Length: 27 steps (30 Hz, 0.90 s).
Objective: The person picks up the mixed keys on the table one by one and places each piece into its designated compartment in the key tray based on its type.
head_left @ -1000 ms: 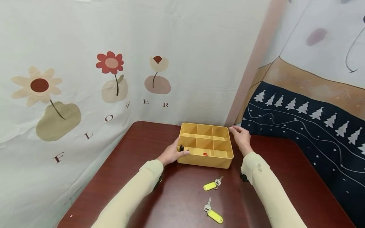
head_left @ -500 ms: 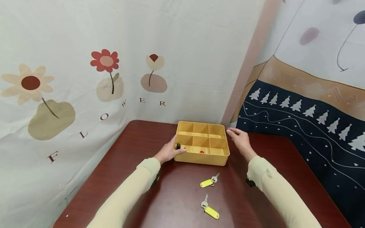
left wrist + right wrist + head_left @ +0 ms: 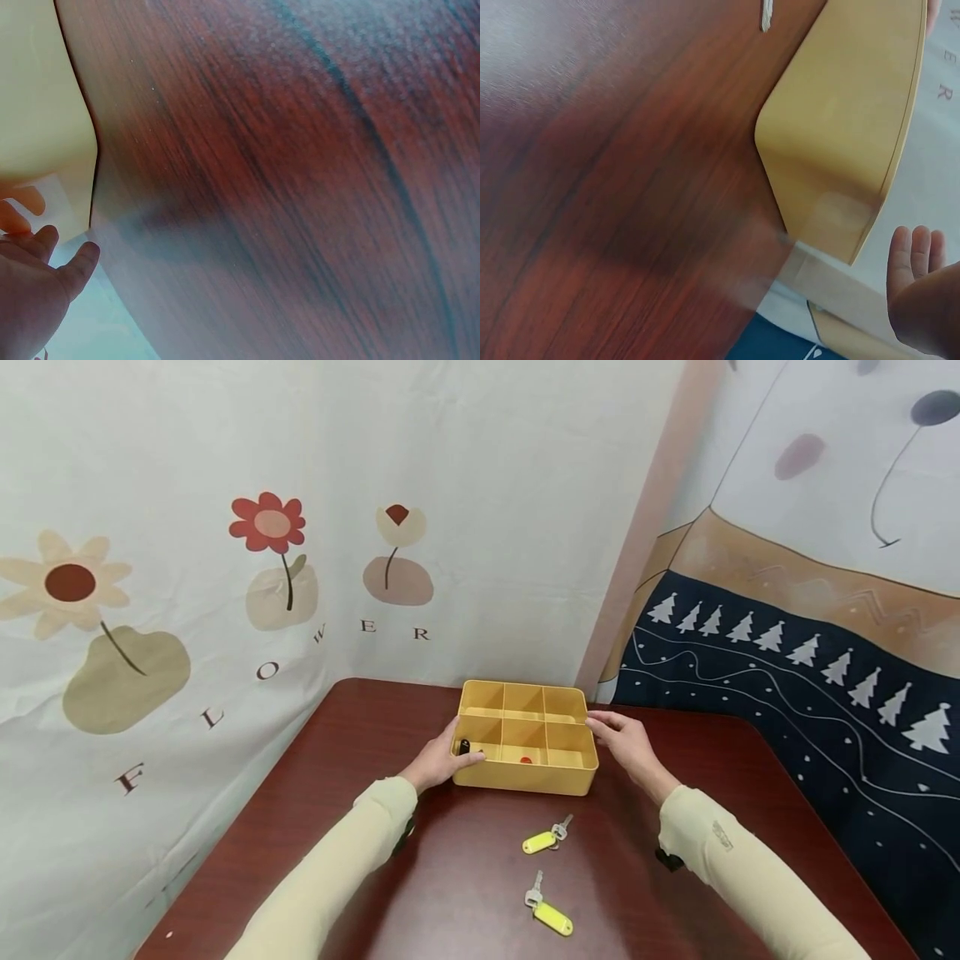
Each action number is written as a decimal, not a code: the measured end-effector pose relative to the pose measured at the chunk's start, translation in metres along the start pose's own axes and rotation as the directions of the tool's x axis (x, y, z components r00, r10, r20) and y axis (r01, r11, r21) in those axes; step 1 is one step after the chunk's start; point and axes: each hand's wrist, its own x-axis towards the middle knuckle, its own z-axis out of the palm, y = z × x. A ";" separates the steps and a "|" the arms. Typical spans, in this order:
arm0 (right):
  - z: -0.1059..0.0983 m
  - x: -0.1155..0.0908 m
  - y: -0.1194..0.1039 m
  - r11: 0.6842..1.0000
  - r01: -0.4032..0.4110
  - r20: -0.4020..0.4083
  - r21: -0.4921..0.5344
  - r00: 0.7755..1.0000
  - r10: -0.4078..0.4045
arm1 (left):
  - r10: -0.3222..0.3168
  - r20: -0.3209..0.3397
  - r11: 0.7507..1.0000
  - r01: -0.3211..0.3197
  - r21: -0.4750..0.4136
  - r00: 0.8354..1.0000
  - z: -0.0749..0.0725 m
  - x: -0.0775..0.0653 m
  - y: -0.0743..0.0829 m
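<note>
- Yellow compartment tray point(image 3: 525, 777) sits on the dark red table point(image 3: 375, 735), toward the twelve o'clock edge, close to the flower-print cloth point(image 3: 225, 485).
- Left hand point(image 3: 438, 762) is on the tray's nine o'clock wall, thumb hooked over the rim, fingers curled along the outer side: a grip on the tray.
- Right hand point(image 3: 626, 743) is at the three o'clock wall, fingers stretched nearly straight with the tips at the rim near the far corner; I cannot tell whether they press it or sit just beside it.
- In the tray: a small black object point(image 3: 464, 747) in the near compartment at nine o'clock, right by the left thumb, and a small red object point(image 3: 526, 760) in the near middle compartment.
- At six o'clock from the tray, well apart from both hands, lie two keys with yellow tags: the nearer-tray key point(image 3: 546, 838) and the outer key point(image 3: 549, 912).
- The right wrist view shows the tray's rounded corner with the fingertips point(image 3: 913, 251) clear of it.
</note>
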 end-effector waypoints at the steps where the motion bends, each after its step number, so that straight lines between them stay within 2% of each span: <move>1: 0.001 -0.002 0.000 1.000 0.000 0.011 -0.002 1.000 0.000 | 0.000 -0.001 1.000 0.000 -0.001 1.000 0.000 0.000 0.000; 11: 0.006 -0.024 0.001 0.999 0.039 0.130 0.005 0.991 -0.039 | 0.005 -0.004 1.000 -0.005 -0.004 1.000 0.000 0.001 -0.002; 13: 0.007 -0.033 -0.007 0.998 0.053 0.159 0.015 0.986 -0.055 | 0.001 -0.003 1.000 -0.001 -0.006 1.000 0.000 0.001 -0.003; 18: 0.010 -0.046 -0.010 0.996 0.074 0.226 0.040 0.971 -0.081 | 0.010 -0.008 1.000 -0.010 -0.002 1.000 0.001 0.002 -0.003; 21: 0.014 -0.046 0.001 0.995 0.082 0.259 0.048 0.962 -0.091 | 0.009 -0.008 1.000 -0.009 -0.001 1.000 0.001 0.002 -0.002; 27: 0.022 -0.059 0.005 0.989 0.131 0.351 0.069 0.925 -0.147 | -0.001 -0.008 1.000 0.001 0.000 1.000 0.001 0.003 -0.002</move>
